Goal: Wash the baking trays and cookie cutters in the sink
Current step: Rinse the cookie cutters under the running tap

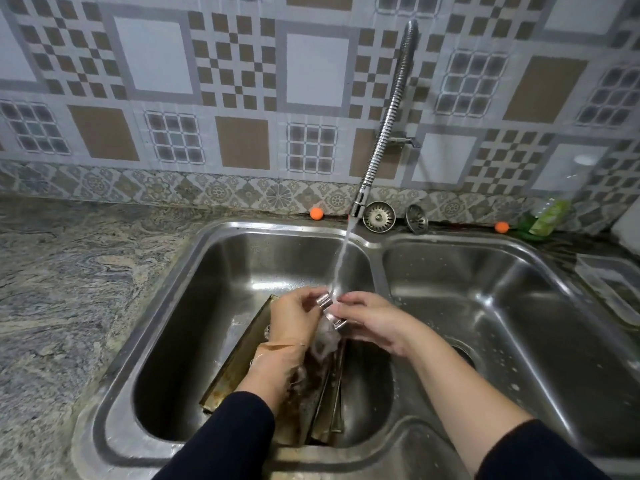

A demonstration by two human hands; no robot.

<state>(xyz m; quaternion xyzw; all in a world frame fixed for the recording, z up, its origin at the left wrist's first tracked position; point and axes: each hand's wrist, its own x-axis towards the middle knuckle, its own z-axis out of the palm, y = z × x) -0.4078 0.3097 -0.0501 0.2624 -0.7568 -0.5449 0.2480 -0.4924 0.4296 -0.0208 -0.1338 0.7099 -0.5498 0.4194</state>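
Rinsing a cutter under the tap

We've got both hands, left (pixel 294 315) and right (pixel 372 318), pinching a small shiny metal cookie cutter (pixel 328 311) under the water stream, above the browned rectangular baking trays (pixel 239 355) lying in the left steel sink basin (pixel 214 271).

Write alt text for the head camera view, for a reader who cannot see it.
Both hands, left hand and right hand, hold a small metal cookie cutter under the faucet stream, over baking trays propped in the left basin of a double steel sink. Two drain strainers lean against the patterned tile wall.
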